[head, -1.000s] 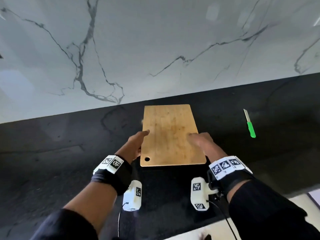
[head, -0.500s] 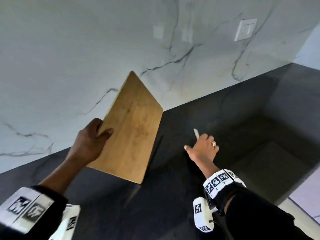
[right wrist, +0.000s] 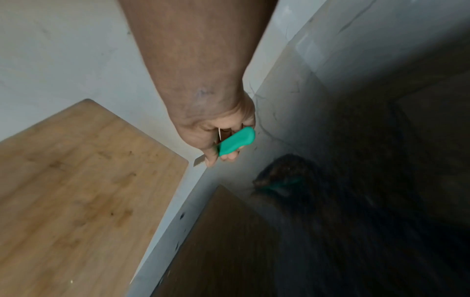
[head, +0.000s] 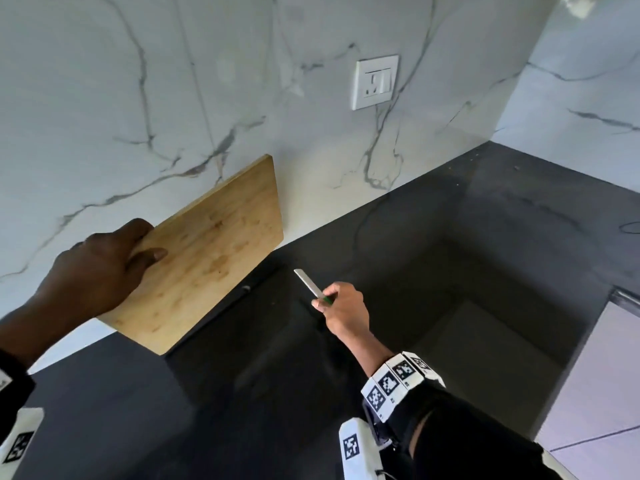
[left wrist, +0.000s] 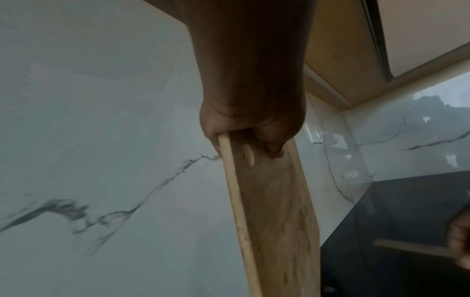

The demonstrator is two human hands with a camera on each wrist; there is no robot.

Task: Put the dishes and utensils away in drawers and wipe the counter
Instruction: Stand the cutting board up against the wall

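Note:
A wooden cutting board [head: 211, 251] hangs tilted in the air above the black counter [head: 485, 258], at the left of the head view. My left hand [head: 104, 268] grips its near edge, thumb on top. In the left wrist view the left hand [left wrist: 251, 130] clasps the cutting board [left wrist: 274, 211] by the end with the round hole. My right hand [head: 341, 306] holds a green-handled knife [head: 309, 282], blade pointing up and to the left, just above the counter. The right wrist view shows the knife's green handle [right wrist: 236, 143] in the curled fingers of my right hand [right wrist: 216, 136].
A marble wall [head: 173, 98] with a white socket plate [head: 375, 81] rises behind the counter, which turns a corner at the right. A pale cabinet front [head: 595, 393] shows at the lower right. The counter surface mirrors the board and hand.
The board has been lifted off the counter by my left hand alone and now tilts less steeply. My right hand reached to the knife, closed round its handle and lifted it.

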